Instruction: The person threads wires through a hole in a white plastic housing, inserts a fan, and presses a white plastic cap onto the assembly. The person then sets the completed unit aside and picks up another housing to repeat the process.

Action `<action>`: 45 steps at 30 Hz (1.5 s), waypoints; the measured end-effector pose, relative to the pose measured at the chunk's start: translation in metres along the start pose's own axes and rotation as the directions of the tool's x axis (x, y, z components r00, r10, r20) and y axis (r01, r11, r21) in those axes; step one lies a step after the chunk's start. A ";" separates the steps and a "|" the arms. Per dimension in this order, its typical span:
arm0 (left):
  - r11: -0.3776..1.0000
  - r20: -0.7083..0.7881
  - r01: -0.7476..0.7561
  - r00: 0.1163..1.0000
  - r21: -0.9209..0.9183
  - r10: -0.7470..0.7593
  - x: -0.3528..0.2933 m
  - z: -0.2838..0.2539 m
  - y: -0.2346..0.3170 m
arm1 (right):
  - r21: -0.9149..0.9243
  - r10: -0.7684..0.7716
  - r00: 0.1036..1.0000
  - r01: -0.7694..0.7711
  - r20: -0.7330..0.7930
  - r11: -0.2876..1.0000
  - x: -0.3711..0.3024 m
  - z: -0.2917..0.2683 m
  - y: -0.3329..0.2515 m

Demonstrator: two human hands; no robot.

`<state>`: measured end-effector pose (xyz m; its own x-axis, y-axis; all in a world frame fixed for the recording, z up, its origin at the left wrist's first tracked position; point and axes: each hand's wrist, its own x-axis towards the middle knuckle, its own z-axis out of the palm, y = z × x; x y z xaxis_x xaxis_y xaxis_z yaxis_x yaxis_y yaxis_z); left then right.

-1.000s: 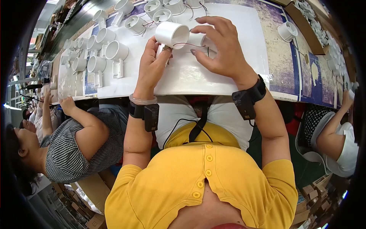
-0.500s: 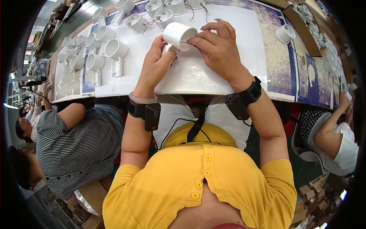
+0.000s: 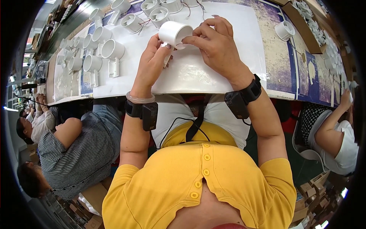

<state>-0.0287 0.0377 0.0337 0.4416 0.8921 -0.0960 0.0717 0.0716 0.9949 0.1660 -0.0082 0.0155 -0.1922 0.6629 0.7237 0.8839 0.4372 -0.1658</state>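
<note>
My left hand [image 3: 150,63] is closed around the stem of a white cylindrical plastic housing [image 3: 170,33], holding it tilted above the white sheet with its round opening turned to the right. At that opening my right hand [image 3: 217,45] has its thumb and forefinger pinched together, the other fingers raised and bent. A thin dark wire [image 3: 179,45] shows at the rim by those fingertips; most of it is hidden. Beyond the housing stand several white round fan units [image 3: 159,15] with fan blades inside and red and black wires trailing out.
Several empty white housings with brackets [image 3: 113,49] stand in rows on the left. A single fan unit [image 3: 284,30] sits at the right, near a cardboard box [image 3: 301,32] of white parts. A person in a checked shirt [image 3: 80,152] is at my left, another in white [image 3: 337,141] at my right.
The housing and my left hand have shifted slightly left and toward the far side. My right fingertips have followed, staying at its opening. The person on the left has moved a little.
</note>
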 end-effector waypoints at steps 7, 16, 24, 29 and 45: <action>0.999 0.056 -0.012 0.998 -0.036 0.014 0.006 0.009 -0.002 | 0.079 0.029 0.998 -0.025 -0.048 0.997 0.002 0.002 0.004; 0.998 0.073 0.022 0.997 -0.065 -0.017 0.005 0.006 -0.002 | 0.128 0.042 0.999 -0.041 -0.003 0.991 0.001 -0.002 0.001; 0.996 0.090 -0.064 0.994 -0.056 0.069 0.004 0.010 -0.005 | 0.123 -0.018 1.000 0.020 -0.023 0.992 0.002 0.004 0.001; 0.991 0.068 -0.090 0.993 -0.097 0.097 0.006 0.012 -0.011 | 0.191 0.032 0.999 -0.028 -0.017 0.981 0.006 -0.013 -0.001; 0.995 0.098 -0.095 0.991 0.011 0.093 0.002 0.012 -0.014 | 0.171 0.016 0.997 -0.029 0.073 0.985 0.009 -0.013 0.000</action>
<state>-0.0184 0.0335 0.0192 0.5318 0.8469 -0.0055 0.0390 -0.0180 0.9991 0.1702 -0.0098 0.0311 -0.2085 0.7127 0.6698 0.8031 0.5156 -0.2987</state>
